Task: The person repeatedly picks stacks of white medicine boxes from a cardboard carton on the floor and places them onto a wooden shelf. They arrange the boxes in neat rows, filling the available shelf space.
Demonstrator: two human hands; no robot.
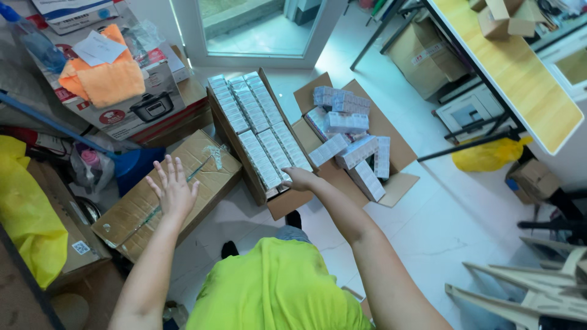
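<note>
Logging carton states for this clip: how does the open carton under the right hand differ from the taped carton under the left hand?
The open carton has its top open and shows neat rows of small white packs; the taped carton is sealed with clear tape and hides its contents. The open carton stands tilted and runs away from the person; the taped carton lies flat, angled to the left. The right hand rests on the open carton's near edge; the left hand lies spread over the taped one. Both are brown cardboard on the floor.

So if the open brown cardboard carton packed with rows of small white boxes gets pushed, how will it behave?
The open brown cardboard carton looks full, so probably heavy for its size. It seems tilted, so it might slump. The right hand is at its lower end; the left hand rests on the sealed brown box.
</note>
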